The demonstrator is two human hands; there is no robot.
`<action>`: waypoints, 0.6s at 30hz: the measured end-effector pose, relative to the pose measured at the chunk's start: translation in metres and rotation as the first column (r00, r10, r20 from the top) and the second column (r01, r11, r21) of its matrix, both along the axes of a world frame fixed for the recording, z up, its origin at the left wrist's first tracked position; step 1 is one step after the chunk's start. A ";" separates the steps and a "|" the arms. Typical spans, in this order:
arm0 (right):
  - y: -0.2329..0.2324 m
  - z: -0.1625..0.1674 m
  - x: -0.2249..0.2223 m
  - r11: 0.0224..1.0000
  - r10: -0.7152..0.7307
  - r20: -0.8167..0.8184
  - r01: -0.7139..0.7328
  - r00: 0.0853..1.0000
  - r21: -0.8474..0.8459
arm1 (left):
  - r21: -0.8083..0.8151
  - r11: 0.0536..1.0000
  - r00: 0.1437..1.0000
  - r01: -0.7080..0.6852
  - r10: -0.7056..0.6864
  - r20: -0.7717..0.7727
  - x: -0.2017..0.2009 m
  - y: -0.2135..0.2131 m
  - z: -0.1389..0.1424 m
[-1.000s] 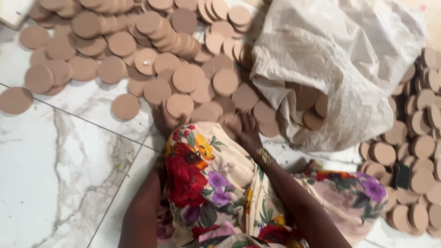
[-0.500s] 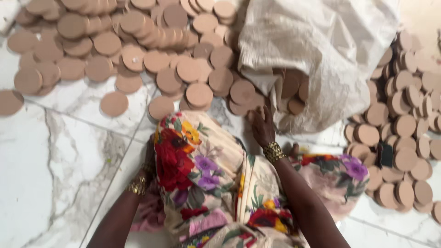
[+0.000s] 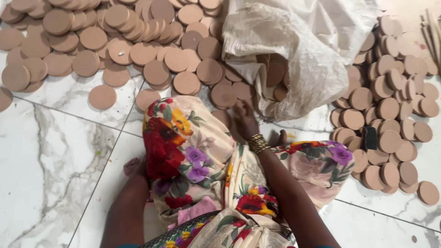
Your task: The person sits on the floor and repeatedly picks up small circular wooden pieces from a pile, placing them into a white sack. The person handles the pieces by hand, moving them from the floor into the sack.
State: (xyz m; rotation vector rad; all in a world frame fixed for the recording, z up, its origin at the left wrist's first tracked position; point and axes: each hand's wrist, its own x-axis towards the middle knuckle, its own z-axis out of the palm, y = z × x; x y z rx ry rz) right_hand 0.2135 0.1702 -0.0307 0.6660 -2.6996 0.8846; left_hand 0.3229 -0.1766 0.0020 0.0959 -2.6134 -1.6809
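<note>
I sit on a marble floor with a floral cloth over my knees. My right hand, with gold bangles at the wrist, reaches forward, and its stretched fingers rest on the brown round discs at the mouth of a white woven sack. More discs spill out of the sack's opening. My left hand is low beside my left knee near the floor and is mostly hidden by the cloth, so its grip cannot be made out.
A wide heap of discs covers the floor at the back left, with one loose disc nearer. Another spread of discs lies to the right of the sack, with a small dark object among them.
My left arm has drawn back and down beside my knee. My right hand stays at the sack's mouth, shifted slightly among the discs.
</note>
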 end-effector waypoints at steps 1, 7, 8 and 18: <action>-0.006 0.001 0.000 0.999 0.034 -0.035 -0.034 0.999 0.000 | -0.001 1.000 1.000 -0.004 0.004 0.005 0.006 0.001 0.001; -0.037 0.010 0.006 0.845 0.460 0.080 -0.464 0.884 0.266 | 0.002 1.000 0.998 0.012 -0.012 0.065 0.026 -0.004 0.011; -0.038 0.013 0.004 0.812 0.471 0.092 -0.472 0.877 0.344 | -0.001 1.000 0.997 0.017 -0.017 0.075 0.023 -0.008 0.011; -0.040 0.025 -0.005 0.867 0.430 0.104 -0.442 0.897 0.228 | -0.050 0.991 0.924 0.121 -0.094 0.371 -0.049 -0.017 0.010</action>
